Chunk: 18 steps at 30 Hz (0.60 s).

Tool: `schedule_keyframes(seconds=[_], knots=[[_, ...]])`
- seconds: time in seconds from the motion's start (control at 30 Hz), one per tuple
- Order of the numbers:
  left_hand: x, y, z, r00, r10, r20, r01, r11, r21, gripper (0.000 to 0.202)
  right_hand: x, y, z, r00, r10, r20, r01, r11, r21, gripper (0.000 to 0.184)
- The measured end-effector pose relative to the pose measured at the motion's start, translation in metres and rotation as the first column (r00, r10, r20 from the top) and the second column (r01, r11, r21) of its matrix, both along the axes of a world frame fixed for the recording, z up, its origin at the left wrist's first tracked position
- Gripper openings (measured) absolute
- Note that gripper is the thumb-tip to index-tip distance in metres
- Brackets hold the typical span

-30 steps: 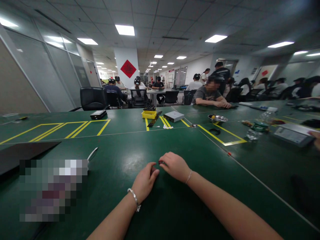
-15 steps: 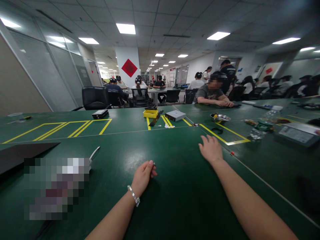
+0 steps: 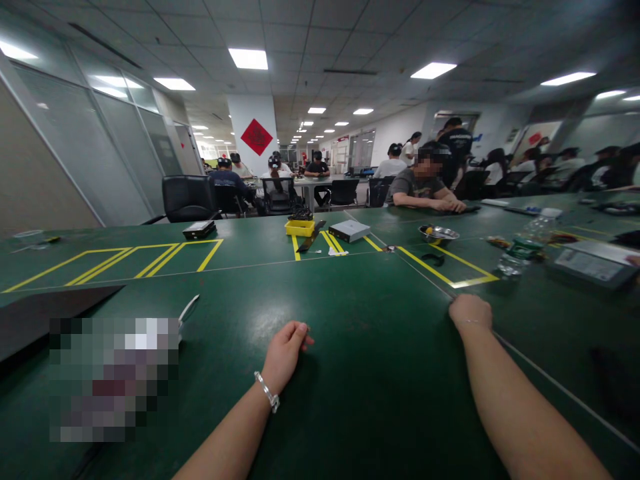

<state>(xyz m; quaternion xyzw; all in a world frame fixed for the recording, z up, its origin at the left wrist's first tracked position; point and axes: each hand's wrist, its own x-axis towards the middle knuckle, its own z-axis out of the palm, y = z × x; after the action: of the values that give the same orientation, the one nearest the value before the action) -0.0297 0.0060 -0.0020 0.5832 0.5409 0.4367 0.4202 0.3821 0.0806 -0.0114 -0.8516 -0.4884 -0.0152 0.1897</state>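
My left hand [image 3: 286, 353] rests low over the middle of the green table [image 3: 350, 387], a clear beaded bracelet [image 3: 267, 392] on its wrist. Thumb and fingers are pinched together; a tiny dark tip barely shows between them, too small to name. Farther right, my right hand [image 3: 471, 312] lies on the tabletop by the seam, just below a corner of the yellow tape outline [image 3: 475, 283]. It looks like a closed fist from behind, with the fingertips hidden. The spot where a small red piece lay is covered by this hand.
A plastic bottle [image 3: 523, 250] and a grey metal box [image 3: 593, 264] stand at right. Beyond are a metal bowl [image 3: 438, 233], a silver box [image 3: 349, 231] and a yellow tray [image 3: 299, 228]. A blurred-out item [image 3: 120, 380] lies at left. A person [image 3: 425, 183] sits across.
My right hand has moved right and toward me, from fingers spread to curled over the place of the small red piece. The left hand has stayed put; its small metallic piece shows less.
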Motion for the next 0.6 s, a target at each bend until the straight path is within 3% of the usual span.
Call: schedule_keyframes(seconds=[0.13, 0.2, 0.27, 0.33, 0.4, 0.53, 0.6], knots=[[0.001, 0.002, -0.003, 1.000, 0.020, 0.022, -0.020, 1.000, -0.019, 0.031, -0.033, 0.006, 0.011, 0.990, 0.064, -0.125, -0.049, 0.992, 0.120, 0.033], [0.001, 0.004, -0.005, 0.997, 0.020, 0.080, -0.018, 0.999, -0.027, 0.027, -0.067, 0.012, 0.014, 0.890, 0.225, -0.397, -0.134, 0.961, 0.243, 0.026], [0.001, 0.006, -0.009, 0.991, 0.028, 0.128, -0.026, 0.999, -0.021, 0.027, -0.110, 0.015, 0.015, 0.587, 0.428, -0.687, -0.201, 0.899, 0.388, 0.017], [0.000, 0.008, -0.012, 0.990, 0.051, 0.133, -0.051, 0.999, -0.003, 0.026, -0.153, 0.012, 0.016, 0.298, 0.525, -0.797, -0.238, 0.849, 0.471, 0.014], [-0.001, 0.009, -0.014, 0.991, 0.071, 0.116, -0.074, 0.997, 0.018, 0.024, -0.190, 0.004, 0.016, 0.156, 0.530, -0.834, -0.304, 0.829, 0.470, 0.016], [-0.001, 0.011, -0.015, 0.991, 0.079, 0.108, -0.084, 0.996, 0.040, 0.022, -0.231, -0.020, 0.019, -0.238, 0.397, -0.886, -0.409, 0.787, 0.462, 0.021], [-0.001, 0.010, -0.014, 0.993, 0.063, 0.104, -0.067, 0.997, 0.038, 0.024, -0.238, -0.029, 0.020, -0.312, 0.328, -0.892, -0.461, 0.768, 0.444, 0.022]])
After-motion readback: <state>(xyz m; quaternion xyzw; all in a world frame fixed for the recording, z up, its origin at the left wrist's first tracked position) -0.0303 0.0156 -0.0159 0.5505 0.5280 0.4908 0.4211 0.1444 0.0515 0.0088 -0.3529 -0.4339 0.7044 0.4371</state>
